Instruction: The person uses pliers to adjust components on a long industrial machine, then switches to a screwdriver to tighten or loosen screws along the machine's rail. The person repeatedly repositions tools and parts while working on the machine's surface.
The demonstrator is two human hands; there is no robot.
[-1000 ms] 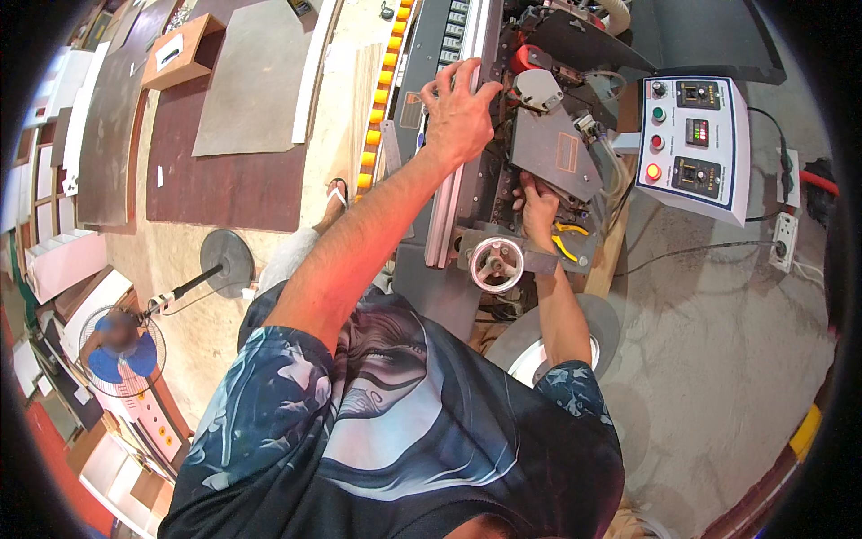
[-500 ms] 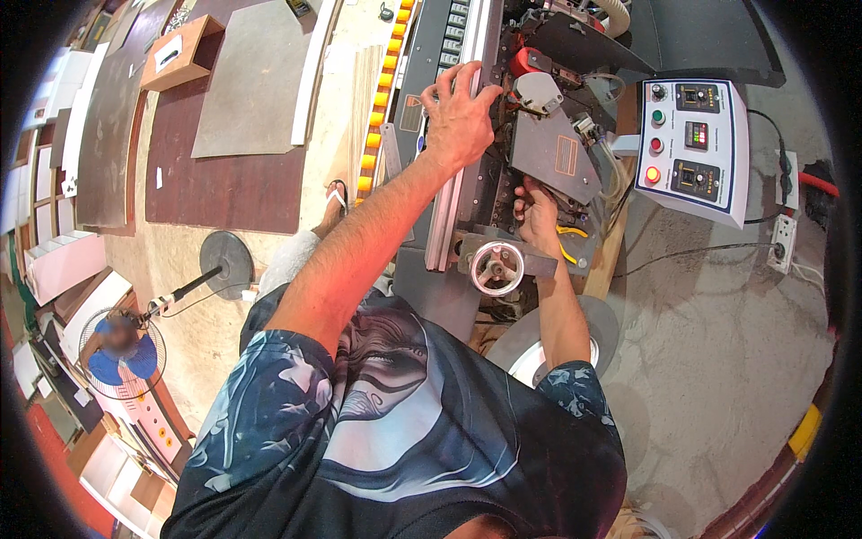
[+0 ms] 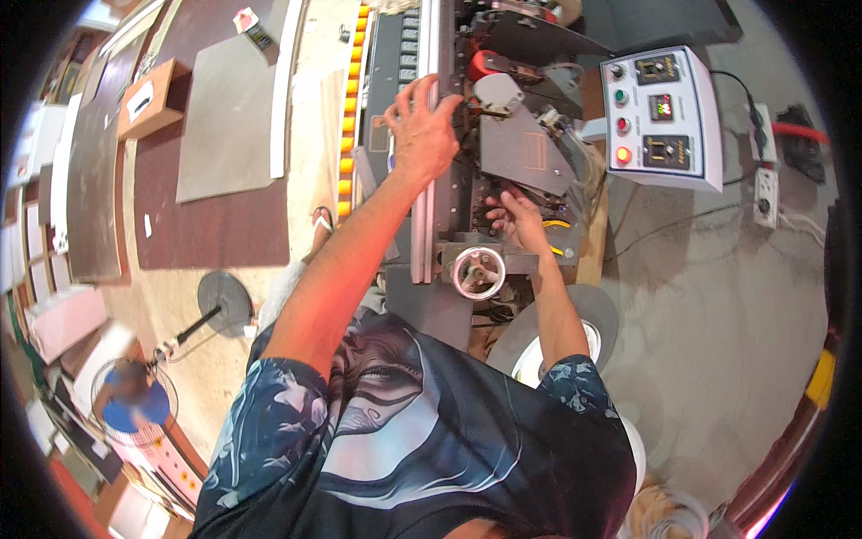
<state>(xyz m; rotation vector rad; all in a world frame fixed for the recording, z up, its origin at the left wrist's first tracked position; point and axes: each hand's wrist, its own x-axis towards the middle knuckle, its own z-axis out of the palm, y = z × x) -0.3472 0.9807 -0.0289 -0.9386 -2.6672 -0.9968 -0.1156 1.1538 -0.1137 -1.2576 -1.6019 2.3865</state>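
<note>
My left hand [image 3: 422, 130] grips the long aluminium rail [image 3: 422, 238] of a machine, its fingers spread and curled over the top. My right hand [image 3: 512, 216] is just below a grey angled plate [image 3: 516, 153], among dark machine parts, fingers loosely bent and apart; whether the fingertips touch anything is unclear. Yellow-handled pliers [image 3: 557, 225] lie beside it. A chrome handwheel [image 3: 479, 272] sits below my hands. A red part [image 3: 485, 63] and a pale metal block [image 3: 498, 94] are beyond the plate.
A white control box [image 3: 664, 121] with buttons stands right, near power strips [image 3: 765, 198] and cables. Yellow rollers [image 3: 346, 144] run along the machine's left. Boards [image 3: 224, 117] and an open cardboard box [image 3: 144, 99] lie left. A standing fan [image 3: 135, 404] is lower left.
The view has shifted, so the machine appears farther left. My left hand stays on the rail. My right hand shows more clearly below the plate, its fingers farther apart.
</note>
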